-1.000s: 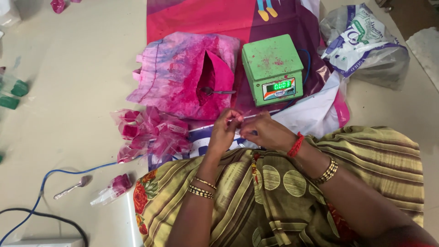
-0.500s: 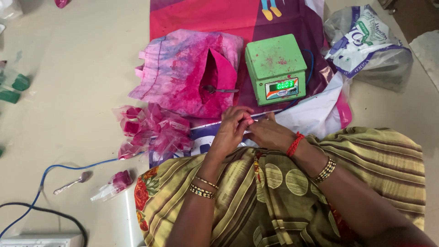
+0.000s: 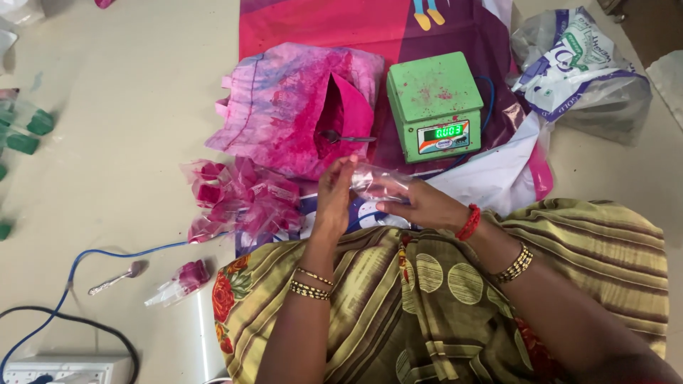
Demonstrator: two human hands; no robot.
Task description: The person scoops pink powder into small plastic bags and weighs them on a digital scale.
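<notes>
Both hands meet over the lap, holding a small clear plastic pouch [image 3: 380, 185] between them, just in front of the green electronic weighing scale [image 3: 435, 104]. The left hand [image 3: 334, 195] stands upright at the pouch's left edge, its fingers [image 3: 343, 171] pinching the thin film, while the right hand [image 3: 420, 205] lies palm-down beneath and beside the pouch, its fingers curled round the lower right part of it; so both hands are grasping the pouch, neither open. The pouch looks empty and crumpled, though its mouth is too blurred to make out. The scale sits on a pink and purple printed plastic sheet [image 3: 341, 28], its lit green display facing the person and its top dusted with pink specks. Just left of the scale lies a pink-stained cloth bag of bright magenta powder [image 3: 299, 107], with a metal spoon [image 3: 348, 137] resting at its opening. Nearer the left hand, a heap of small filled pink powder packets [image 3: 238, 195] lies at the sheet's edge. On the pale floor [image 3: 128, 142] further left are a second metal spoon [image 3: 114, 279], a single filled packet [image 3: 178, 282], a blue cable [image 3: 92, 256] and a white power strip [image 3: 64, 370]. A crumpled white printed plastic bag [image 3: 583, 71] lies right of the scale.
</notes>
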